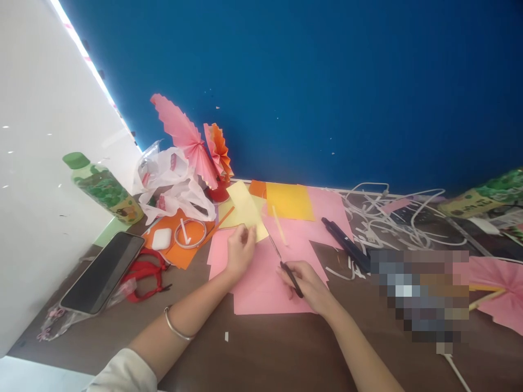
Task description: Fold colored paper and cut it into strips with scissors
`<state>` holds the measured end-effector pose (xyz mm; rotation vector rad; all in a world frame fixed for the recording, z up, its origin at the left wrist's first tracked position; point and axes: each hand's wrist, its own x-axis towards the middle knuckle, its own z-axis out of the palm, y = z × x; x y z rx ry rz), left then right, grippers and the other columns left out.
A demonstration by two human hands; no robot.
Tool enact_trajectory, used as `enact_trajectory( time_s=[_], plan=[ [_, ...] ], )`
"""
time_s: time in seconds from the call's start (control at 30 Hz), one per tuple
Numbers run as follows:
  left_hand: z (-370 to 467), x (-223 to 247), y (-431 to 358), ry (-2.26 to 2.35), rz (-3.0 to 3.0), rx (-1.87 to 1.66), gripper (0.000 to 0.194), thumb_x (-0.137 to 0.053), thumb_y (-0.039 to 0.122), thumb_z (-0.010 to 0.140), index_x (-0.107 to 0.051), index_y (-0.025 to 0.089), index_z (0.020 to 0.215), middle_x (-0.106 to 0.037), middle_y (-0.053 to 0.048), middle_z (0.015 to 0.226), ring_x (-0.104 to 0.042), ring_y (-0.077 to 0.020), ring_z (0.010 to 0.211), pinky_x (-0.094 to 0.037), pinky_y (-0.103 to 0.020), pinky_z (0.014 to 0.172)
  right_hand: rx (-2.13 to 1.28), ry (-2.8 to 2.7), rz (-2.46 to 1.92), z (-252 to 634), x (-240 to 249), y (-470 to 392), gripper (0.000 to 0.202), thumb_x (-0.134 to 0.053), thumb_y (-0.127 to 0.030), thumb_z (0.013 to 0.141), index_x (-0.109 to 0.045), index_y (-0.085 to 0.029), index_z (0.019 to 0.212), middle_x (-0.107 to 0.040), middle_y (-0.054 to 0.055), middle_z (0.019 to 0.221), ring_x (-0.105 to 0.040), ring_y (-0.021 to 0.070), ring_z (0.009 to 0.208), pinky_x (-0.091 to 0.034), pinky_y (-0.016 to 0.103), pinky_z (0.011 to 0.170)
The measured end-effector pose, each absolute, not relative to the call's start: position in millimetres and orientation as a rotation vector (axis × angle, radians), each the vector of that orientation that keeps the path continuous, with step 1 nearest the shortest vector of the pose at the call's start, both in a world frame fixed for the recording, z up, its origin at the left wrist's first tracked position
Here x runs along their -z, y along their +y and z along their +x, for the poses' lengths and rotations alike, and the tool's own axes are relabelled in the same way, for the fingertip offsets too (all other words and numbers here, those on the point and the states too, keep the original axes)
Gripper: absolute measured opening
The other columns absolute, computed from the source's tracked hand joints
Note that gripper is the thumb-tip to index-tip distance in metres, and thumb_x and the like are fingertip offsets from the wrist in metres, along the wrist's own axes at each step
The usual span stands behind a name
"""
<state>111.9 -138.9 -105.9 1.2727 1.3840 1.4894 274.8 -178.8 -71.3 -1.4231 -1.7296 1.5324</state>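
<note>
My left hand pinches the lower edge of a pale yellow paper strip, which slants up and away over the table. In my right hand are black-handled scissors, their blades pointing up and left at the right edge of the pale yellow paper. Beneath both hands lie pink sheets. A narrow yellow strip rests just right of the blades, and a bright yellow sheet lies behind it.
On the left are a phone, a green bottle, a red strap, orange paper and a plastic bag. To the right are a black pen-like object, tangled white cables and a pink paper fan.
</note>
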Motion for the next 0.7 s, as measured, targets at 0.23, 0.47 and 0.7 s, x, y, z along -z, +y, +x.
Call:
enact_trajectory(
  time_s=[0.23,0.47,0.7],
  plan=[
    [114.6,102.1,-142.5,1.267,1.287,-1.48,0.034,-0.045,0.04,0.085,-0.034,0.02,0.059,-0.036,0.005,0.051,-0.039,-0.0093,0.049,-0.03,-0.022,0.049,-1.644,-1.632,-1.292,272.6,72.4,-177.3,0.042,-0.05,-0.053,0.079,-0.045,-0.019,0.053,-0.048,-0.002,0.04,-0.042,0.0112,0.04,-0.026,0.025,0.044],
    [116.5,100.5,-143.6,1.252,1.299,-1.493,0.027,-0.047,0.041,0.084,-0.045,0.019,0.069,-0.04,0.005,0.054,-0.042,-0.0088,0.05,-0.032,-0.021,0.048,-1.688,-1.596,-1.243,273.2,72.7,-176.8,0.042,-0.05,-0.051,0.079,-0.046,-0.018,0.053,-0.047,-0.002,0.04,-0.042,0.011,0.04,-0.025,0.025,0.044],
    [117.1,101.6,-144.3,1.264,1.325,-1.482,0.022,-0.047,0.039,0.084,-0.05,0.018,0.079,-0.046,0.004,0.059,-0.045,-0.0084,0.051,-0.035,-0.02,0.049,-1.695,-1.605,-1.217,273.7,74.0,-176.5,0.042,-0.049,-0.051,0.08,-0.045,-0.018,0.054,-0.046,-0.002,0.041,-0.041,0.0102,0.04,-0.026,0.025,0.045]
  ],
)
